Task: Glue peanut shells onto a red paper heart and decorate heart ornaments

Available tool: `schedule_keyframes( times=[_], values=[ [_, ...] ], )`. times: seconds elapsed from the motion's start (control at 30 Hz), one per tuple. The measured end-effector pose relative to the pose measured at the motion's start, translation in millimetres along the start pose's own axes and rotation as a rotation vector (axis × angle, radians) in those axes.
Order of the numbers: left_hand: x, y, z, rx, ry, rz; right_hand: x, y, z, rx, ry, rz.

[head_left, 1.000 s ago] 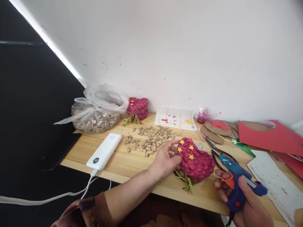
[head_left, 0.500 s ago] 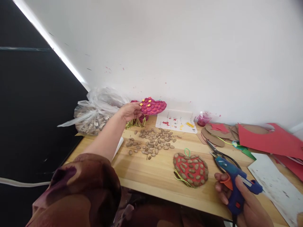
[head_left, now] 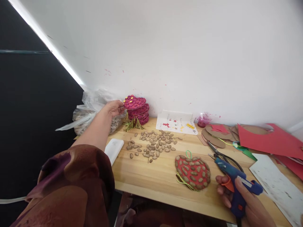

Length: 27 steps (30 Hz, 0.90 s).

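Observation:
My left hand (head_left: 115, 108) grips the left edge of a magenta, shell-covered ornament (head_left: 136, 102) with small yellow stars. That ornament is over a stack of similar magenta pieces (head_left: 143, 117), close against its top; whether it rests there I cannot tell. Yellow-green tassels (head_left: 133, 124) hang from the stack's front. In my right hand (head_left: 246, 197) is a blue glue gun (head_left: 236, 186), its nozzle pointing up and left. Left of the nozzle lies a red heart- or apple-shaped piece (head_left: 193, 171) studded with brown nut shells, with a green loop at its top.
Loose brown nut shells (head_left: 157, 143) spread across the wooden table (head_left: 142, 173). Behind them lies a white sheet with stars (head_left: 165, 121), beside a cup of magenta paint (head_left: 203, 120). Scissors (head_left: 222, 154), cardboard shapes (head_left: 216, 135) and red paper (head_left: 267, 138) occupy the right. A plastic bag (head_left: 86, 116) stands left.
My left hand has moved left with the starred magenta ornament, bringing it over the stack. My right hand still holds the glue gun in about the same place.

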<state>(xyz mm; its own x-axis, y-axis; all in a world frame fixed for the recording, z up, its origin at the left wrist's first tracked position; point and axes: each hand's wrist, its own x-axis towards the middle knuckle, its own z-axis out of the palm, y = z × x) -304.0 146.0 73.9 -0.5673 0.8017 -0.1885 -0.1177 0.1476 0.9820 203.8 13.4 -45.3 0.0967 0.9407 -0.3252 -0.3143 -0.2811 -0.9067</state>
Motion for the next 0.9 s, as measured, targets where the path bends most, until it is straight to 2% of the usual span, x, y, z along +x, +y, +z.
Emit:
schedule_keyframes(
  times=[0.13,0.37,0.5,0.9],
  values=[
    [7.2,-4.6,-1.2,0.023,0.021,-0.012,0.1,1.1,-1.0,-0.005,0.013,0.001],
    [13.6,-10.3,16.0,0.080,0.000,-0.001,0.0,0.7,-1.2,-0.030,-0.007,-0.012],
    [14.4,-11.9,18.7,0.093,0.010,0.019,-0.9,0.1,-2.0,-0.030,-0.031,-0.008],
    [21.9,-26.6,17.7,0.279,0.167,0.124,-1.6,0.2,-1.8,-0.015,-0.045,0.011]
  ],
)
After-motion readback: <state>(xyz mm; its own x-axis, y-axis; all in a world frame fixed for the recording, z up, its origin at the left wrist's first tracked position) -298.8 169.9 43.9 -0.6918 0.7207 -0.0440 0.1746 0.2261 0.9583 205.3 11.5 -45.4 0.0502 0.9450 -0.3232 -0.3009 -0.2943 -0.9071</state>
